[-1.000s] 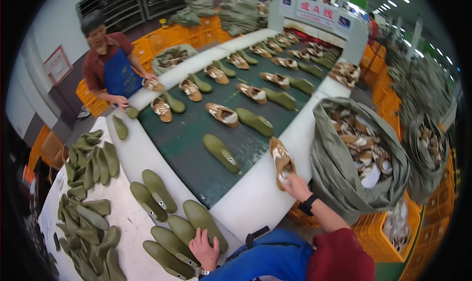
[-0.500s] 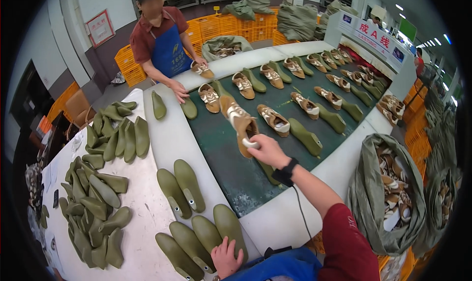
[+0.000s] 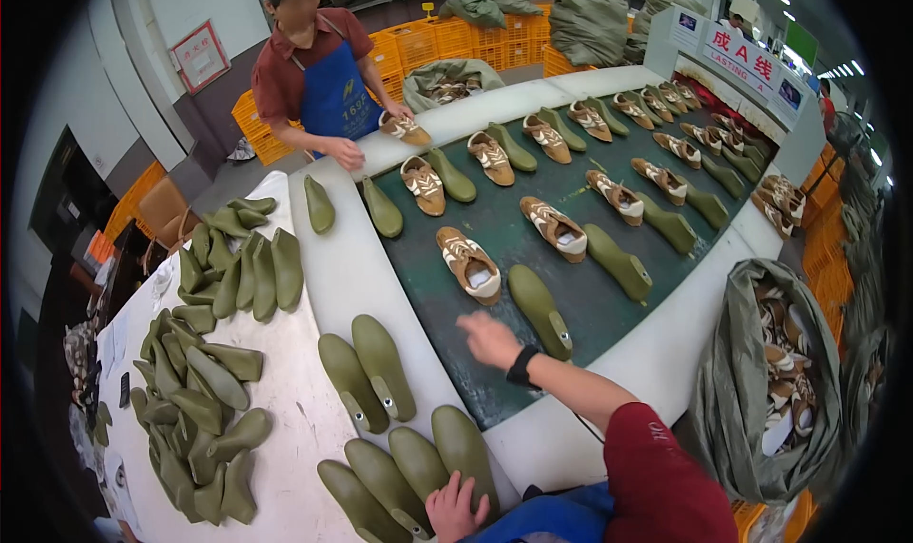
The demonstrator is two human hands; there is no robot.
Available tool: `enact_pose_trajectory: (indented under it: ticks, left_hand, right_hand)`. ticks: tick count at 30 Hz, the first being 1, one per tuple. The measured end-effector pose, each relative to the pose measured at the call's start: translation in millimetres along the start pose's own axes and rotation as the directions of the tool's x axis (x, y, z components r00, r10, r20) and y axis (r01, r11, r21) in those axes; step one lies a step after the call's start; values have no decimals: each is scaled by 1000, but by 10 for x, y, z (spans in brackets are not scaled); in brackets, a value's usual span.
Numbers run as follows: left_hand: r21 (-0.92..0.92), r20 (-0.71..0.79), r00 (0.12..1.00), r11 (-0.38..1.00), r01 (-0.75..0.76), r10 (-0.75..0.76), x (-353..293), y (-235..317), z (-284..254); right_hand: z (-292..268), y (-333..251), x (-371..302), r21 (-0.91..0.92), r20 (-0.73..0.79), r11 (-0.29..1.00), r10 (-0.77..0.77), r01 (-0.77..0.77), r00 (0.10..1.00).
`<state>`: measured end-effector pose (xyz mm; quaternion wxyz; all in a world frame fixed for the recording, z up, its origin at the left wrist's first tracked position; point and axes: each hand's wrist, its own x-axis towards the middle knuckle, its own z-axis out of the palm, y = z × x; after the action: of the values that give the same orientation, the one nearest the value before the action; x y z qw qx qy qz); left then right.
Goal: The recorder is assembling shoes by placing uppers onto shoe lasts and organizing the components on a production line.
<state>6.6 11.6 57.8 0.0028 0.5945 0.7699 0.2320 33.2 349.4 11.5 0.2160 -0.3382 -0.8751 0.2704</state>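
Right hand (image 3: pixel 493 341), black band (image 3: pixel 522 364) at the wrist, was over the near end of the dark green belt (image 3: pixel 447 358). Its fingers pointed leftward, loosely bent and partly open, with nothing seen in them; blur hid the exact spread. Nearest item: a brown shoe (image 3: pixel 471 267) with white stripes, sole down on the belt, its white heel toward the hand — a small gap showed between them. A green last (image 3: pixel 539 307) lay on the belt just right of that shoe.

Left hand (image 3: pixel 455 510) rested at the lower edge of view, fingers spread and closed around nothing, lying over the rightmost last (image 3: pixel 461 443) of a row of four. Whether it also touched the neighbouring last (image 3: pixel 418 459) could not be told.

Surroundings: two more lasts (image 3: pixel 369 370) lay side by side on the white ledge (image 3: pixel 357 267); a heap of lasts (image 3: pixel 195 410) covered part of the white table (image 3: pixel 285 429). Across the belt a co-worker (image 3: pixel 328 77) in a blue apron held another shoe (image 3: pixel 404 127) by one hand. At right — a grey-green sack (image 3: pixel 728 429) of shoes.
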Motion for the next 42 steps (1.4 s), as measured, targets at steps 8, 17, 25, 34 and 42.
enact_pose_trajectory:
  ticks: [8,17,25,34,42]
  left_hand:
    - [-373,-170,969,922,106,-180,-118,-245,126]
    - [-398,-128,943,887,236,-308,-226,-496,322]
    - [-412,-133,939,879,239,-318,-243,-500,330]
    - [-408,-122,936,877,254,-329,-253,-503,322]
    - [-480,-93,928,833,274,-360,-206,-535,389]
  right_hand:
    - [31,-1293,-2041,180,664,975,-219,132,715]
    - [17,-1168,-2049,-27,389,1000,7,4,921]
    - [158,-541,-1101,-209,86,978,35,-17,996]
    - [247,-409,-943,-293,361,954,173,-65,916]
    - [-831,-86,-1609,-7,66,990,139,-139,988]
